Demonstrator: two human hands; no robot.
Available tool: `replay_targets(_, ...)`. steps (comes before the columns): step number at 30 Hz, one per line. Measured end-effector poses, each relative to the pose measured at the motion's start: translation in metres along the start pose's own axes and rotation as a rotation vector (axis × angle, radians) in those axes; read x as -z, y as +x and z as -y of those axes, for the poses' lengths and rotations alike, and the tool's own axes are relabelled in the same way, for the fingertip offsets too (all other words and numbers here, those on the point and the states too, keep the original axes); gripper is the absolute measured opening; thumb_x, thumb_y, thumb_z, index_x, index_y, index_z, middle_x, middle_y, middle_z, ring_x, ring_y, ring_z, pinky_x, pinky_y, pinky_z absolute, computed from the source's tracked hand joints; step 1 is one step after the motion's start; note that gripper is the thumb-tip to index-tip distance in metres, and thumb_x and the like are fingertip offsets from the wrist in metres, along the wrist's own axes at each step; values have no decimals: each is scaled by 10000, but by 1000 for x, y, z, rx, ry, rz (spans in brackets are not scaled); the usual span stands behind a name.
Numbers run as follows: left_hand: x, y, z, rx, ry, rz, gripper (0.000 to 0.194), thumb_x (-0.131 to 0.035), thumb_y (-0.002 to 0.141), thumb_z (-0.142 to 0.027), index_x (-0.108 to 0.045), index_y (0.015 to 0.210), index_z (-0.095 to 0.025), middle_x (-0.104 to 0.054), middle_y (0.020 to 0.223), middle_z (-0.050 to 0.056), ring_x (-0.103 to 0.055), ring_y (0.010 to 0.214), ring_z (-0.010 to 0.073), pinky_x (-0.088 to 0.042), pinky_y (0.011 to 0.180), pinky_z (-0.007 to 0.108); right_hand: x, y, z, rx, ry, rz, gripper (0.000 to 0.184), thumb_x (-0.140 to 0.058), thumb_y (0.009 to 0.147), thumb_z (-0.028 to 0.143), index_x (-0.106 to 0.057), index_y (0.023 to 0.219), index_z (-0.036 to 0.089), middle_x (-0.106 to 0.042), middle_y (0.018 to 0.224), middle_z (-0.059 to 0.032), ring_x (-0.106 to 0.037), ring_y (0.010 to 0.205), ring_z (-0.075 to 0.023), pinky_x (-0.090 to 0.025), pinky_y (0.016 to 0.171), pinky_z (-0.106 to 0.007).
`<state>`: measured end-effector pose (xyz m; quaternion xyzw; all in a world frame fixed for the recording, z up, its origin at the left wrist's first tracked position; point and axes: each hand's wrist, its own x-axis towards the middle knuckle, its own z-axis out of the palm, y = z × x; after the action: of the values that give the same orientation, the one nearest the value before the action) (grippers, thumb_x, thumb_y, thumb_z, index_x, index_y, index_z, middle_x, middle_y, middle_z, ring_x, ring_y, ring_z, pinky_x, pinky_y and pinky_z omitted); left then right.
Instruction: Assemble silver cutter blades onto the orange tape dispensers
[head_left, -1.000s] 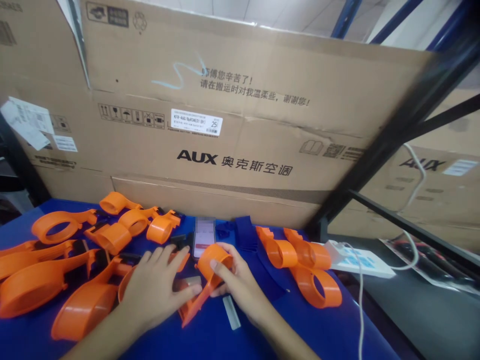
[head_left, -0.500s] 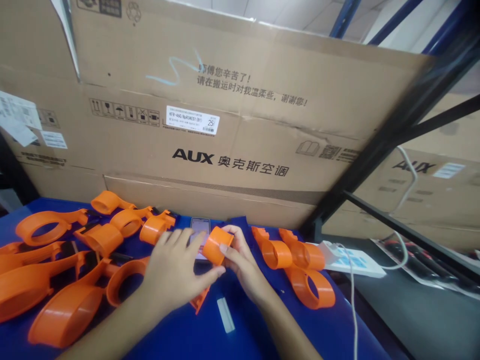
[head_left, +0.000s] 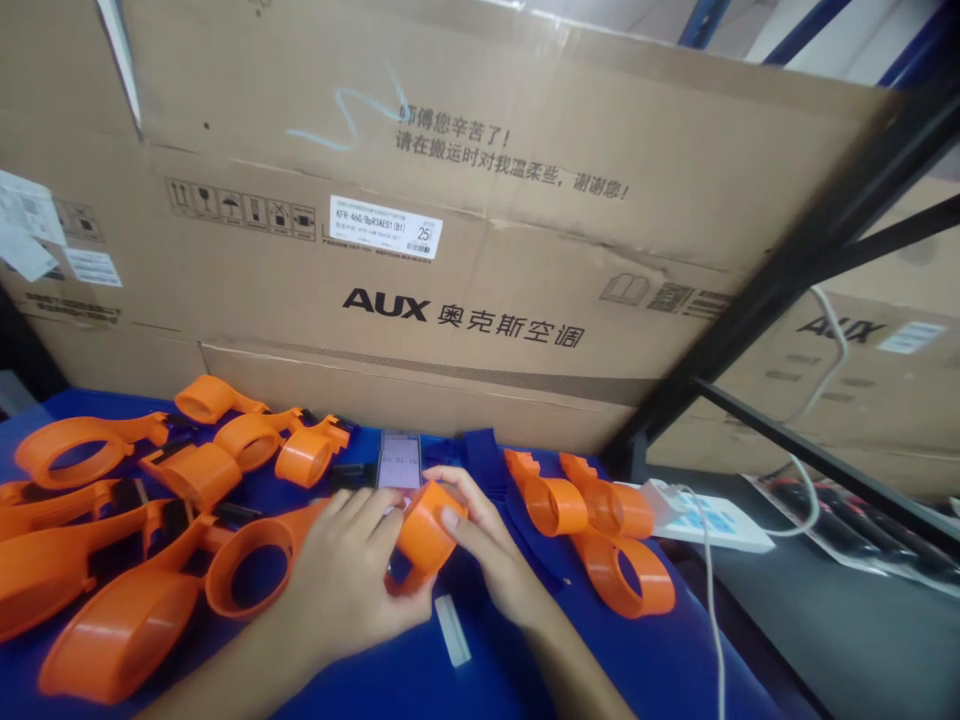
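An orange plastic ring-shaped part (head_left: 429, 532) is held up between my two hands over the blue tabletop. My right hand (head_left: 495, 550) grips its right side, thumb pressed on the outer band and fingers behind. My left hand (head_left: 345, 565) is closed at the left side, its fingers curled and its thumb below the band; they hide that end of the part. Just behind my hands lies a phone (head_left: 400, 462) with a lit screen. A short pale strip (head_left: 452, 630) rests on the blue surface (head_left: 405, 675) below them.
Several orange ring parts with arms (head_left: 124, 625) crowd the left, some with black pieces attached. More orange parts (head_left: 626, 575) lie on the right, near a white power adapter (head_left: 664, 505) and cable (head_left: 709, 600). A large cardboard box (head_left: 480, 230) and black rack post (head_left: 720, 310) stand behind.
My left hand has moved from open beside the ring part to closed against its left side. The part has tilted and come slightly lower, and more of the phone shows.
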<state>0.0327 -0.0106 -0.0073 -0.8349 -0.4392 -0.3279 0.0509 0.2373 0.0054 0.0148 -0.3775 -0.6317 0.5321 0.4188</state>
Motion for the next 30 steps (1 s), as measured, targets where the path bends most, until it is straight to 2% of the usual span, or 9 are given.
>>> replay_targets(4,-3,-5,0,-16,12,7,365,-681,756,-330,-643,1086,-179,-738,1064,147,-709,934,352,-541,742,477,20,2,-3,-38,-170,-177,530,-401,1009,661,-649,1196,231,-707,1089,-84,-668,849,-240,-522,682,-340)
replay_targets(7,-1,-4,1,-29,37,35,361,-668,762,-318,-630,1092,-176,-740,1040,139,-710,887,340,-543,741,481,30,2,-1,-6,-443,-222,390,-520,1001,574,-692,1108,241,-733,1014,-58,-662,833,-238,-513,728,-350)
replay_targets(13,13,5,12,12,33,-15,319,-663,804,-355,-606,1077,-200,-729,917,92,-700,827,307,-549,733,447,31,-6,10,-23,-689,-69,276,-532,1019,452,-713,1131,277,-747,1022,-53,-678,876,-263,-503,790,-388)
replay_targets(16,17,8,20,49,44,-44,268,-654,841,-399,-599,1033,-220,-722,907,76,-705,833,290,-549,748,424,27,-9,8,2,-816,-27,243,-659,943,408,-716,1136,270,-724,1043,-70,-651,983,-298,-482,897,-448)
replay_targets(19,16,9,26,84,76,-29,303,-665,841,-424,-602,1057,-222,-726,925,72,-714,862,296,-547,770,422,20,-12,3,45,-917,161,350,-820,798,373,-722,1117,267,-670,1118,-74,-591,1074,-318,-430,1002,-497)
replay_targets(22,14,8,29,130,76,-3,301,-668,844,-441,-617,1045,-224,-723,910,62,-720,883,301,-546,789,420,9,-13,-2,67,-930,283,488,-880,726,437,-708,1150,269,-616,1151,-71,-546,1061,-307,-442,967,-473)
replay_targets(24,13,9,30,149,60,-1,327,-667,845,-457,-625,1073,-226,-731,935,63,-724,912,305,-546,804,419,3,-12,-4,93,-948,304,502,-853,767,464,-691,1198,263,-595,1148,-74,-523,1049,-295,-441,940,-446)
replay_targets(27,14,11,28,188,32,-45,368,-674,837,-455,-622,1123,-229,-746,960,60,-730,936,307,-545,787,403,-7,-10,-8,157,-993,328,375,-710,927,443,-681,1262,278,-574,1147,-78,-503,1037,-271,-415,931,-414)
replay_targets(30,17,13,26,262,-41,-66,326,-703,811,-418,-631,1084,-255,-766,973,35,-736,950,302,-545,764,379,-15,-9,-13,213,-1049,379,329,-616,1000,422,-681,1303,312,-564,1163,-82,-489,1060,-265,-394,917,-390)
